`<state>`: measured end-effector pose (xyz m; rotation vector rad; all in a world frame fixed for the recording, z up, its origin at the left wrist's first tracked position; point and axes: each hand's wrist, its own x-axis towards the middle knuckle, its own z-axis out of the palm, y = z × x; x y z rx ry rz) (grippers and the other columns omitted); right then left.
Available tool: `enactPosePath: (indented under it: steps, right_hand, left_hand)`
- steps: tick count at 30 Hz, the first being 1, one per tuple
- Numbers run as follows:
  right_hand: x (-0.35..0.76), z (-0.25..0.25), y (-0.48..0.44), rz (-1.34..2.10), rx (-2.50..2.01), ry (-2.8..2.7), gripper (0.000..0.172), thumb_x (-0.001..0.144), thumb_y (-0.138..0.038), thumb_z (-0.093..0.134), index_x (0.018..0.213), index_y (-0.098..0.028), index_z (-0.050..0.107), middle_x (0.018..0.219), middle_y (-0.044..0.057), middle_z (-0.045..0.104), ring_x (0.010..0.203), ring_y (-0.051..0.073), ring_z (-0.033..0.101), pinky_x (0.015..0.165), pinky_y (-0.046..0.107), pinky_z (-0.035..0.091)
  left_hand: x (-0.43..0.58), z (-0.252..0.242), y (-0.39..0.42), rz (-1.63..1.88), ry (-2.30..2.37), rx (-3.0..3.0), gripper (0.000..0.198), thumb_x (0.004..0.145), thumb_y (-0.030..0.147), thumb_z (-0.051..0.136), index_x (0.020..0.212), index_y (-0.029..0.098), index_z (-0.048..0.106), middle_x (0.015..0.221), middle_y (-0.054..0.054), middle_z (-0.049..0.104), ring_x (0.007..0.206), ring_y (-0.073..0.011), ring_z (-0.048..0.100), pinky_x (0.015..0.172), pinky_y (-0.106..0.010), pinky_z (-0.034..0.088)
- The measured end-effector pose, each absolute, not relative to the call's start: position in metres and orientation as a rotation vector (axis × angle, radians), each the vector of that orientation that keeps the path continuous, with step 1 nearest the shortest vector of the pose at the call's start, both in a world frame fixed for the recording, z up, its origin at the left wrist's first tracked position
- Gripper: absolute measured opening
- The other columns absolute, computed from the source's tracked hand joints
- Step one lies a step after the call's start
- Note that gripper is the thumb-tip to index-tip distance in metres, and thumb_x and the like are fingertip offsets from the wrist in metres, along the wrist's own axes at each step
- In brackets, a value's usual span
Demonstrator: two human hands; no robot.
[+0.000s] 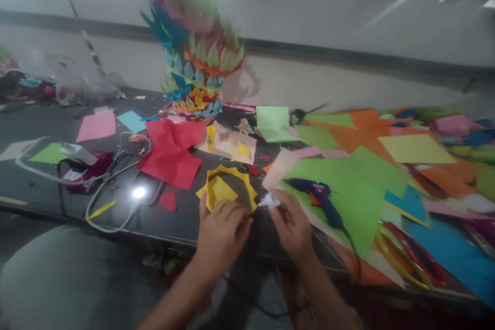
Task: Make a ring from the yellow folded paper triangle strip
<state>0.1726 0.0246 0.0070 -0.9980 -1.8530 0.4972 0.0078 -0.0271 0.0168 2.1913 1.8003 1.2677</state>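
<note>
A yellow folded-paper ring (pixel 250 191) with pointed edges rests on the dark table in front of me. My left hand (pixel 224 229) has its fingers closed on the ring's near side, though the fingertips are partly hidden. Inside the ring's outline lies a flat yellow paper piece (pixel 222 191). Just right of the ring, my right hand (pixel 292 224) pinches a small white object with a narrow tip (pixel 269 199), too blurred to name. Beyond that hand, a blue glue gun (pixel 319 196) with a red light lies on green paper (pixel 359 185).
A tall, colourful folded-paper stack (pixel 204 67) stands at the back. Red paper (pixel 172 152) and a yellow glue stick (pixel 211 137) lie behind the ring. A lit phone (pixel 149 191) and white cable are left. Scissors (pixel 410 255) lie at the right front.
</note>
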Motion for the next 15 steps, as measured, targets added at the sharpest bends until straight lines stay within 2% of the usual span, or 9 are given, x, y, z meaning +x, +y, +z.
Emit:
enactPosePath:
  steps: [4, 8, 15]
  right_hand:
    - [0.173, 0.007, 0.026, 0.468, -0.973, -1.889, 0.032, 0.087, -0.022, 0.049, 0.118, -0.025, 0.055, 0.107, 0.009, 0.059, 0.099, 0.020, 0.058, 0.079, 0.033, 0.053]
    - [0.174, 0.008, 0.027, 0.456, -0.953, -1.890, 0.032, 0.087, -0.021, 0.050, 0.118, -0.026, 0.055, 0.104, 0.007, 0.060, 0.096, 0.019, 0.059, 0.078, 0.031, 0.053]
    - [0.174, 0.009, 0.027, 0.432, -0.959, -1.927, 0.031, 0.087, -0.023, 0.049, 0.118, -0.026, 0.056, 0.106, 0.008, 0.061, 0.099, 0.020, 0.059, 0.082, 0.034, 0.053]
  left_hand:
    - [0.026, 0.016, -0.021, 1.257, 1.802, 2.106, 0.006, 0.084, 0.020, 0.056, 0.085, 0.024, 0.061, 0.082, 0.002, 0.069, 0.081, -0.0177, 0.062, 0.112, -0.054, 0.002]
    - [0.027, 0.009, -0.015, 1.260, 1.753, 2.041, 0.013, 0.082, 0.013, 0.054, 0.082, 0.024, 0.059, 0.079, 0.003, 0.068, 0.077, -0.0175, 0.061, 0.110, -0.055, 0.012]
    - [0.024, 0.010, -0.017, 1.193, 1.757, 2.054, 0.014, 0.083, 0.014, 0.053, 0.085, 0.026, 0.062, 0.081, 0.002, 0.068, 0.079, -0.0185, 0.059, 0.106, -0.055, 0.021]
